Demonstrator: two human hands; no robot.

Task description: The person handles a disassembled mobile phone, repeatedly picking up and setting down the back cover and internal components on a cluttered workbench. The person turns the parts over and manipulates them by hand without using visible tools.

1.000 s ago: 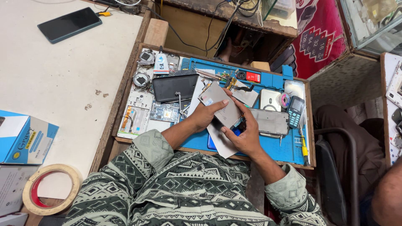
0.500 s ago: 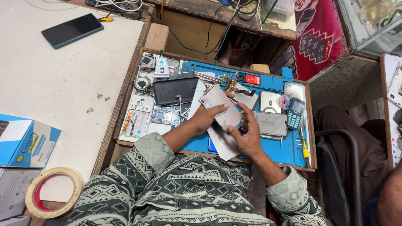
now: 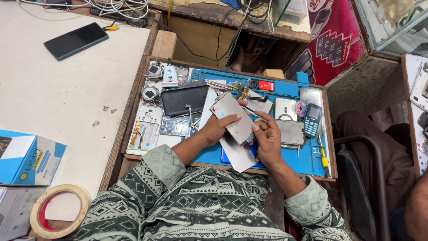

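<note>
The left hand [image 3: 218,129] is grasping a grey phone panel [image 3: 232,117] over the blue mat [image 3: 307,163]; right hand [image 3: 267,138], at its 4 o'clock, pinches its edge. Better support both sides evenly and avoid bending.

We are looking at a small phone-repair workshop. A blue repair mat [image 3: 307,156] fills a wooden tray [image 3: 133,111] crowded with opened phones, a bare circuit board [image 3: 174,126], a keypad phone [image 3: 312,120] and a yellow-handled screwdriver [image 3: 324,156]. A smartphone [image 3: 76,41] and a tape roll [image 3: 60,217] lie on the white counter [image 3: 67,98], with tangled cables [image 3: 116,9] behind.
</note>
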